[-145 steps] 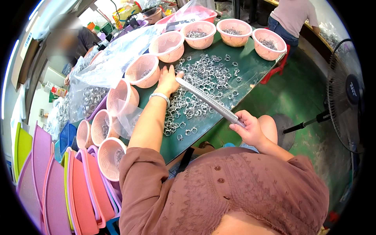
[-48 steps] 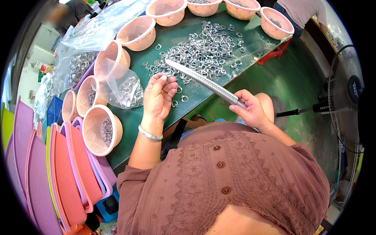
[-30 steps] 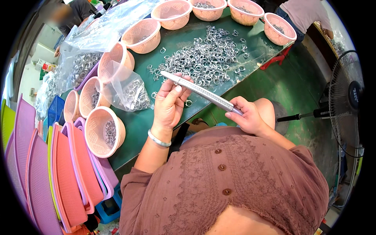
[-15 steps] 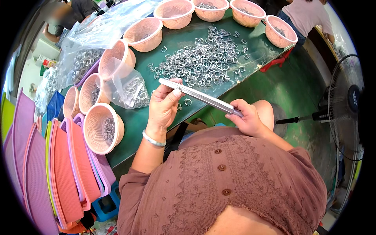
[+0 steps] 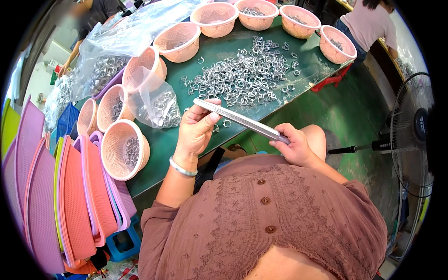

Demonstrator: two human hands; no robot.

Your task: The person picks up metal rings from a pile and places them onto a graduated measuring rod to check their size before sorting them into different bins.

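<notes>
A long silver ring mandrel (image 5: 242, 119) with a marked scale lies slantwise across my body, above the table's near edge. Its darker end sits in the fingers of my right hand (image 5: 295, 143). Near the pale upper-left end, my left hand (image 5: 197, 129) pinches it between thumb and fingers; whether a ring is on the bar there, I cannot tell. Beyond the mandrel spreads a loose pile of silver rings (image 5: 247, 77) on the green table (image 5: 163, 161). A clear bag of rings (image 5: 164, 108) rests left of my left hand, and a single ring (image 5: 227, 123) lies close by.
Pink baskets, some holding rings, curve round the pile, from a near-left basket (image 5: 125, 150) to a far-right basket (image 5: 338, 44). Stacked coloured trays (image 5: 42, 210) stand at left. A fan (image 5: 410, 126) is at right. Other people (image 5: 371, 23) are at the far edges.
The table and baskets sit slightly lower and further right in the picture. Both hands keep hold of the mandrel, which is slightly lower. The person at the far left has shifted an arm.
</notes>
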